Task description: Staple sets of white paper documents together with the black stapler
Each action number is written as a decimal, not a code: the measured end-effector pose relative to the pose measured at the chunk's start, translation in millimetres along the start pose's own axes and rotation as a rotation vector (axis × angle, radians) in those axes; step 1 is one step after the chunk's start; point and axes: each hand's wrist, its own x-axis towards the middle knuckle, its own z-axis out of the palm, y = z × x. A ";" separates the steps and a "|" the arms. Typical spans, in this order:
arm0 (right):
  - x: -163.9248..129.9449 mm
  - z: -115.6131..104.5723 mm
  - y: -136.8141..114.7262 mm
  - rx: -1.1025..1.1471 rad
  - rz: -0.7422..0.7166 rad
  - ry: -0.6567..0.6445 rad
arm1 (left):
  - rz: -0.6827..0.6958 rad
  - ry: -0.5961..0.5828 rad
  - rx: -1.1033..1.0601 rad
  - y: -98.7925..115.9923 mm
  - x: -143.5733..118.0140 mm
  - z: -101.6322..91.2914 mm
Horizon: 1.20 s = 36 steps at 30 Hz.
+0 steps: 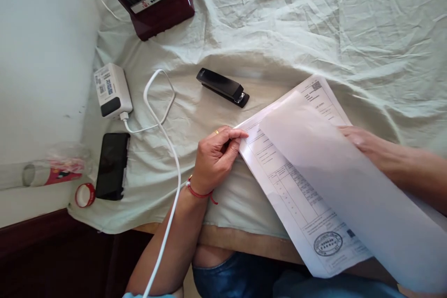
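Note:
My left hand (pixel 217 156) pinches the left corner of several printed papers (pixel 275 186) between thumb and fingers. The papers are tilted and reach past the table's front edge; the printed page bears a table and an oval stamp. A loose white sheet (pixel 335 158) is raised and curls over the page. My right hand (pixel 361 142) is at the far side of this sheet, which hides its fingers, so their grip does not show. Just beyond the papers' left corner lies a black stapler (pixel 222 86), touched by neither hand.
A white cable (pixel 171 142) runs from a white power bank (pixel 112 91) across my left forearm. Left of it lie a black phone (pixel 112 166), a red-and-white ring (pixel 84 195) and a clear plastic container (pixel 57 170). A maroon appliance (pixel 150 0) stands at the back on the wrinkled cloth (pixel 279 32).

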 end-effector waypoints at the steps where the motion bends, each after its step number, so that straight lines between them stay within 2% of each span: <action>1: 1.0 0.8 -1.3 0.057 -0.052 -0.078 | 0.009 -0.004 0.008 -0.5 -0.2 -0.2; 4: 1.8 4.3 -3.3 -0.013 -0.051 -0.186 | 0.005 -0.011 0.011 -4.4 -2.6 -0.2; 7: -0.2 8.6 -5.1 -0.105 -0.042 -0.194 | -0.001 -0.012 -0.037 -11.0 -5.4 0.6; 12: -2.0 13.0 -5.6 -0.144 -0.022 -0.191 | 0.208 -0.063 -0.063 -14.8 -2.8 -0.1; 14: -1.3 12.7 -4.3 -0.169 -0.010 -0.188 | 0.235 -0.110 -0.089 -12.6 -0.9 -1.6; 19: -0.5 10.4 1.0 -0.313 0.050 -0.100 | 0.170 -0.152 -0.142 -9.3 0.3 -4.8; 24: -3.5 11.9 6.7 -0.419 0.280 0.036 | 0.117 -0.099 -0.023 -7.2 0.1 -5.2; 27: -5.4 14.3 8.4 -0.409 0.442 0.111 | 0.012 -0.058 0.021 -3.5 -1.6 -3.6; 29: -6.4 15.9 9.3 -0.391 0.521 0.111 | -0.061 -0.038 0.016 -2.3 -3.1 -2.7; 32: -7.7 17.3 12.1 -0.353 0.566 0.120 | -0.136 -0.032 -0.007 -2.9 -4.1 -2.8; 36: -7.7 16.6 15.4 -0.259 0.608 0.131 | -0.120 -0.041 0.023 -3.8 -1.9 -5.1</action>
